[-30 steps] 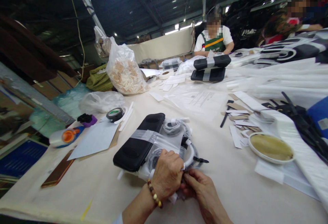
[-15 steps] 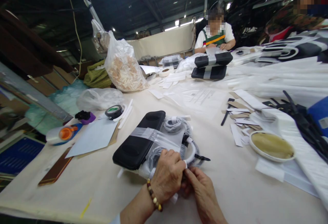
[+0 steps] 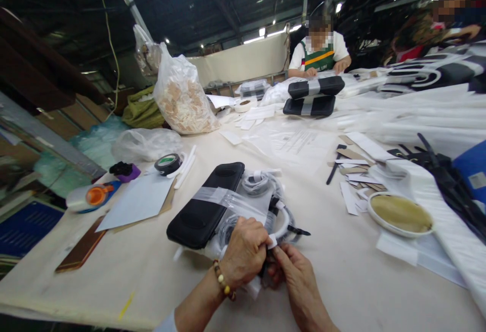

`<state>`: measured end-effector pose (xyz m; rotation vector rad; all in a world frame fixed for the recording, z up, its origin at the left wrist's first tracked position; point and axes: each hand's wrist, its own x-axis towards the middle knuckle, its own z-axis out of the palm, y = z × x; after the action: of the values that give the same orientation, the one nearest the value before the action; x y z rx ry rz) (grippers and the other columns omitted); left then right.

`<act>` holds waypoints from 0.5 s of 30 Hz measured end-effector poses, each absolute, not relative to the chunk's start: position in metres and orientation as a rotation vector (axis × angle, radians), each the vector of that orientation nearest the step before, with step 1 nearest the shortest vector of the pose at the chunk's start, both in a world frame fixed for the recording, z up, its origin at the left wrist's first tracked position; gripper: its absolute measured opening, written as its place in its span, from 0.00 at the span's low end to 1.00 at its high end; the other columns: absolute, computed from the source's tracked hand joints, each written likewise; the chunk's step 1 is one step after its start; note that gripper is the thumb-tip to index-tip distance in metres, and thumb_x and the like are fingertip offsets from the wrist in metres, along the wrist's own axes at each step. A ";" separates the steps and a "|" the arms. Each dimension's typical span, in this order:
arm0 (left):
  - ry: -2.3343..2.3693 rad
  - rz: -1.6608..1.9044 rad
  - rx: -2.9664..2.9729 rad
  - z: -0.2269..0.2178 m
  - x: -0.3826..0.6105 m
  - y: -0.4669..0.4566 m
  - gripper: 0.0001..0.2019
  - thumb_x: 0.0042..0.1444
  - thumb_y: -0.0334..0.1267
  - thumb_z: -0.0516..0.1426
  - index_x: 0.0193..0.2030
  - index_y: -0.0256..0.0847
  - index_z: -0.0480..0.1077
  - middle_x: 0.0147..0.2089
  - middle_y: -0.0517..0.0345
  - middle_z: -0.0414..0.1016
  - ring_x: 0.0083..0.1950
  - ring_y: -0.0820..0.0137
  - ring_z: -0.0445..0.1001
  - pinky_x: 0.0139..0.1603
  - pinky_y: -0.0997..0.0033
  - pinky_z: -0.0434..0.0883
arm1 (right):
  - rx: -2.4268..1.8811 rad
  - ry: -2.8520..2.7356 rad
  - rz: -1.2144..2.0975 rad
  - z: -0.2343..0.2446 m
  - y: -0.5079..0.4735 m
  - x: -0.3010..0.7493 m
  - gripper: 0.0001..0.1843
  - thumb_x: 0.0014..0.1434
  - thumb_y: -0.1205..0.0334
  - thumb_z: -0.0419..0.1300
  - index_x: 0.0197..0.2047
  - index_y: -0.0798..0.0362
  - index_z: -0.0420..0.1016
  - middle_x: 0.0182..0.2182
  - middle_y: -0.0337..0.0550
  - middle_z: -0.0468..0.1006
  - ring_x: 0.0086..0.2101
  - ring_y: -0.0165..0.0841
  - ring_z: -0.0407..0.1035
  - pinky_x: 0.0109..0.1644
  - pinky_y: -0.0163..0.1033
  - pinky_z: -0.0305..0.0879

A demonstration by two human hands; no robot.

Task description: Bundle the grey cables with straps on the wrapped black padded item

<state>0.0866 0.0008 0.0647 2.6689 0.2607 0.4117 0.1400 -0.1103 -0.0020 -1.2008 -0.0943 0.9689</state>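
Note:
A black padded panel [image 3: 207, 210], bound with clear tape [image 3: 224, 197], lies on the table with plastic-wrapped grey coils [image 3: 255, 184] at its right side. A white foam tube [image 3: 282, 224] curves along the bundle's near right, and a black strap end [image 3: 299, 231] sticks out there. My left hand [image 3: 246, 246], with a bead bracelet on its wrist, is closed at the bundle's near edge. My right hand [image 3: 298, 274] pinches beside it. Between their fingertips is a black strap with a small white wrap [image 3: 272, 241]; the fingers partly hide it.
Left of the bundle lie black tape [image 3: 168, 164], pale sheets [image 3: 136, 201], a tape dispenser [image 3: 94, 196] and a brown strip [image 3: 80, 246]. At right are a round dish [image 3: 400, 214], paper strips [image 3: 357, 170] and black straps [image 3: 448, 177]. A co-worker [image 3: 318, 53] sits across the table.
My left hand has shifted slightly left, and more of the white wrap and black strap shows between my hands. The co-worker's hands have moved apart.

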 end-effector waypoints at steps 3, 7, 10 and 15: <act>0.231 0.387 2.674 0.067 0.085 0.000 0.11 0.42 0.21 0.50 0.25 0.38 0.69 0.26 0.61 0.69 0.33 0.71 0.65 0.37 0.66 0.53 | -1.183 -0.086 0.970 0.000 -0.110 0.140 0.27 0.41 0.38 0.63 0.25 0.56 0.67 0.14 0.36 0.70 0.15 0.24 0.59 0.20 0.29 0.54; 0.179 0.352 2.689 0.071 0.084 -0.001 0.12 0.43 0.20 0.49 0.26 0.39 0.68 0.30 0.62 0.70 0.35 0.71 0.66 0.37 0.66 0.53 | -1.158 -0.058 0.985 0.002 -0.110 0.141 0.27 0.39 0.38 0.65 0.25 0.56 0.67 0.14 0.36 0.70 0.15 0.23 0.59 0.19 0.28 0.54; 0.129 0.359 2.715 0.071 0.083 0.000 0.13 0.44 0.19 0.49 0.27 0.40 0.68 0.35 0.63 0.71 0.38 0.72 0.66 0.38 0.66 0.53 | -1.125 -0.033 0.998 0.004 -0.110 0.143 0.27 0.36 0.40 0.67 0.24 0.57 0.68 0.13 0.37 0.70 0.15 0.23 0.60 0.19 0.28 0.54; -0.010 0.432 2.910 0.067 0.077 -0.001 0.09 0.52 0.23 0.50 0.31 0.40 0.68 0.37 0.62 0.71 0.38 0.70 0.65 0.37 0.64 0.53 | -1.038 -0.033 1.048 0.010 -0.113 0.148 0.23 0.36 0.46 0.68 0.24 0.58 0.69 0.14 0.37 0.70 0.16 0.23 0.59 0.20 0.29 0.56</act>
<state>0.0766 -0.0011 0.0673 2.9097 -0.0102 0.4324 0.1485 -0.1126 0.0101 -1.0378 -0.0330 1.0477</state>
